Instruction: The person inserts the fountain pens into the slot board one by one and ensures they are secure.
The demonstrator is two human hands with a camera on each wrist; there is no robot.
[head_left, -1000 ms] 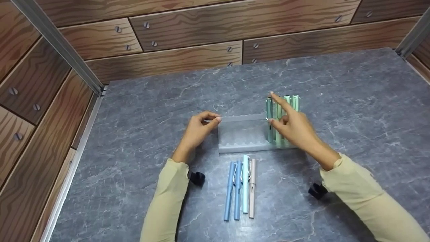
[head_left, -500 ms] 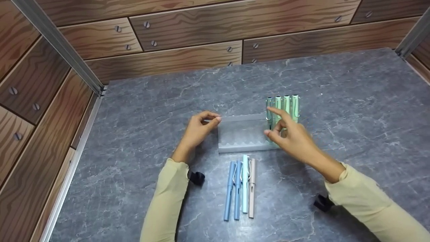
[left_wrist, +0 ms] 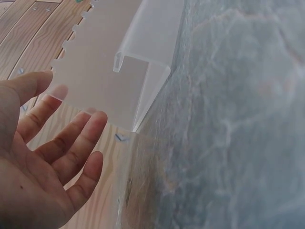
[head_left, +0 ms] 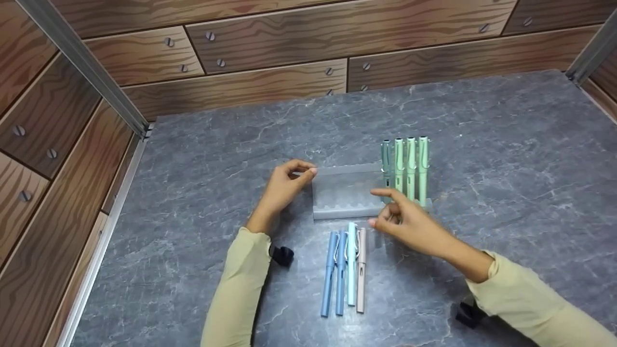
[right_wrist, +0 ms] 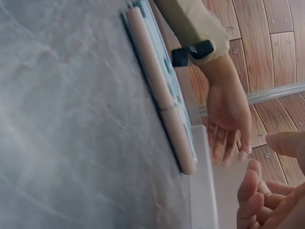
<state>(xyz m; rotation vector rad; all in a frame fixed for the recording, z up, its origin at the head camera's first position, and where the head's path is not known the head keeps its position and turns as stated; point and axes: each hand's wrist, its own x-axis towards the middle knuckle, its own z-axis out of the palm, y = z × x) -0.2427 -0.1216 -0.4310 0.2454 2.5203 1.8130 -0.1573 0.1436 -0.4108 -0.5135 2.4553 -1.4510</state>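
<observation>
A translucent pen rack [head_left: 347,210] with a notched edge stands on the table. On its right side one dark green pen [head_left: 386,156] and three light green pens [head_left: 411,156] lean upright. My left hand [head_left: 285,185] pinches the rack's back left corner between thumb and index finger, its other fingers spread in the left wrist view. Over the rack's front edge hovers my right hand [head_left: 407,224], holding nothing, index finger reaching forward. Just in front lie two blue pens [head_left: 332,274], a pale turquoise pen [head_left: 352,265] and a beige-pink pen [right_wrist: 155,62].
The grey marbled tabletop [head_left: 217,154] spreads around the rack. Wood-patterned panels [head_left: 270,43] rise behind it and at the left, with a metal post [head_left: 96,72] at the left corner. Dark wrist mounts [head_left: 283,256] hang by both sleeves.
My right hand has come away from the dark green pen and down towards the loose pens, uncovering the green pens. My left hand stays at the rack's corner.
</observation>
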